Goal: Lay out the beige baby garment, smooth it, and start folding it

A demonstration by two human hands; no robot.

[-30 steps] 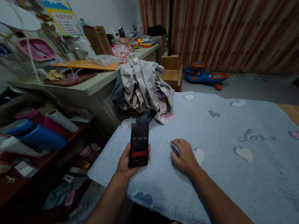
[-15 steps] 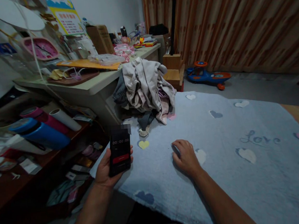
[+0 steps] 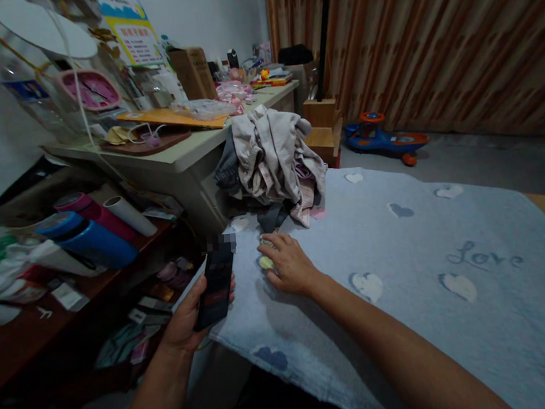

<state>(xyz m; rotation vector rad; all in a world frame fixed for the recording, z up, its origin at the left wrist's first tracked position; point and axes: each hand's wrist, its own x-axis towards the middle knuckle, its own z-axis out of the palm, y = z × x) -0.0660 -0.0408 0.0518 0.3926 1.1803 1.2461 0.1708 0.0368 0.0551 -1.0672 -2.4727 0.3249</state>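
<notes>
Dark phone (image 3: 215, 289) was grasped by fingers of left hand (image 3: 185, 320), tilted over left edge of blue blanket (image 3: 406, 320). Right hand (image 3: 290, 263) was held beside yellow heart (image 3: 265, 263), fingers loosely bent and parted, nothing seen clasped; contact with blanket could not be told. Blue bottle (image 3: 101, 243) was laid on shelf (image 3: 27, 344) at left. Beyond hands, clothes (image 3: 272, 153) were heaped beside table (image 3: 192, 153). Toy car (image 3: 386, 143) was parked on floor (image 3: 482, 155), before brown curtain (image 3: 406, 46).
</notes>
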